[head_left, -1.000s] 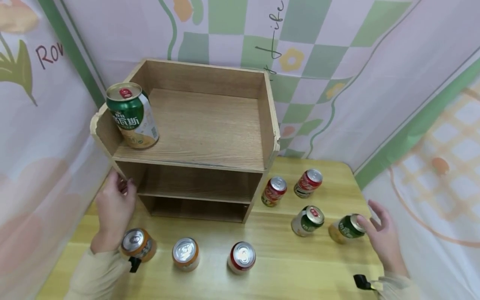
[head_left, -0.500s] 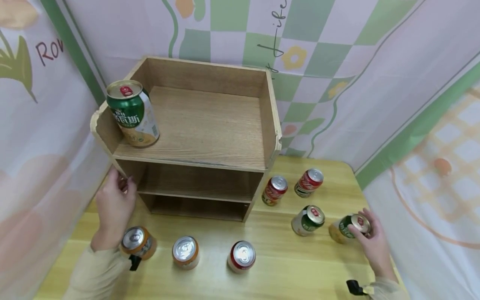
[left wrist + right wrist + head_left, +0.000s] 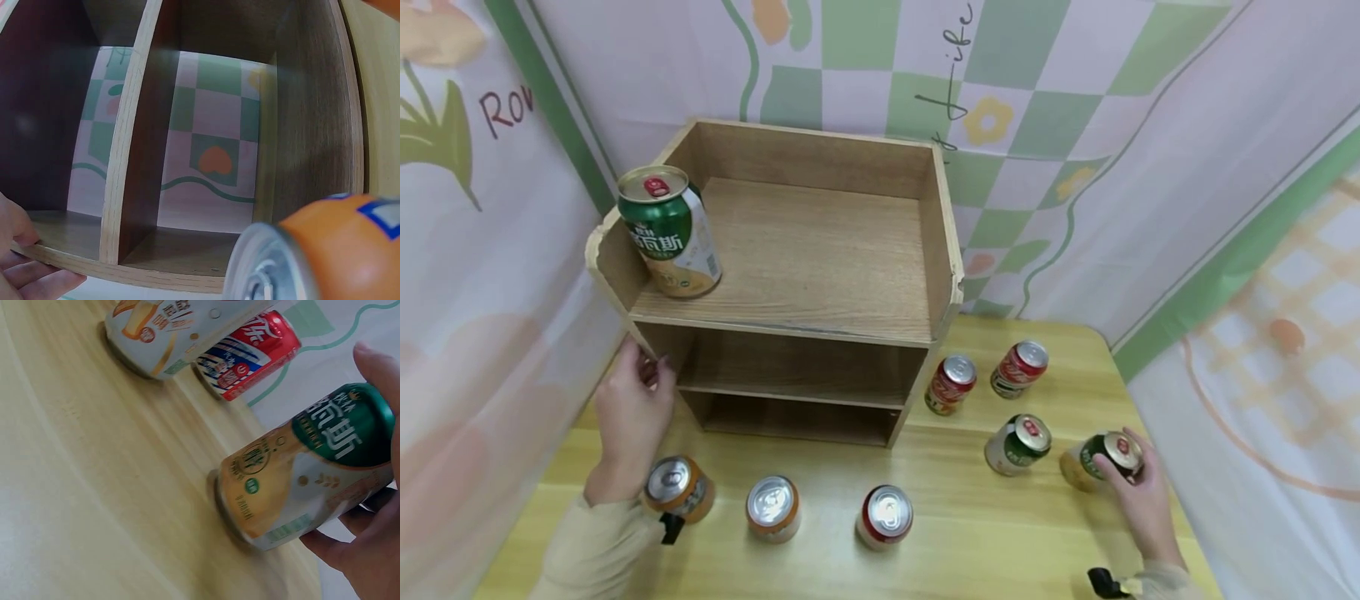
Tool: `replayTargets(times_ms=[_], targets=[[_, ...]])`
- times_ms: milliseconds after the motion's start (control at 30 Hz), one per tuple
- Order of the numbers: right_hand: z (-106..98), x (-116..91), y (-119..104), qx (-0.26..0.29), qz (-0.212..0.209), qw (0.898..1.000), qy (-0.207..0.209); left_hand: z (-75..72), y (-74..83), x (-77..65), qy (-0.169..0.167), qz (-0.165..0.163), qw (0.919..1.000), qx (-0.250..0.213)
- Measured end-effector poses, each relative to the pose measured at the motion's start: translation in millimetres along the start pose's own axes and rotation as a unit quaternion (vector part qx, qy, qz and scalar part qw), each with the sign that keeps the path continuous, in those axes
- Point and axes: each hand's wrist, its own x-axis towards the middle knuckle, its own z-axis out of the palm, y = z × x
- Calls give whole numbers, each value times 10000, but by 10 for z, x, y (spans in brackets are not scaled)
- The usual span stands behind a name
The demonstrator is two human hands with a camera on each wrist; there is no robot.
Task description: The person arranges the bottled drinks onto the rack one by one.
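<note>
My left hand (image 3: 634, 417) pinches the front edge of the left side panel of a wooden shelf unit (image 3: 812, 258). In the left wrist view the thumb lies inside the panel and the fingers (image 3: 47, 281) outside it. My right hand (image 3: 1142, 504) holds a green, white and gold drink can (image 3: 300, 469) at the table's right side, with thumb and fingers on opposite sides. The can's base appears to be on the table. A matching green can (image 3: 670, 237) stands on the shelf's top board at the left. Another green-topped can (image 3: 1018, 446) stands left of my right hand.
Two red cans (image 3: 951, 385) stand right of the shelf. In front of it are two orange cans (image 3: 772, 509) and a red-rimmed can (image 3: 885, 517). One orange can is close to my left wrist. Patterned cloth (image 3: 1240, 250) hangs around the table (image 3: 985, 550).
My right hand has moved left and closed around the rightmost green can. My left hand has kept its grip on the shelf's side panel.
</note>
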Motion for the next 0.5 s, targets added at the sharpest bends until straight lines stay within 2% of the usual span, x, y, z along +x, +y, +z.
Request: replayTargets(times_ms=[167,367,500], targets=[[34,14,70,625,20,9979,137,4,-2,1,-2,-24,9999,-98],[51,-2,99,882,101,9957,263,1,-4,-9,37,21,9999,130],[54,-6,88,1025,184,9942,265,4,4,-9,38,-4,10000,72]])
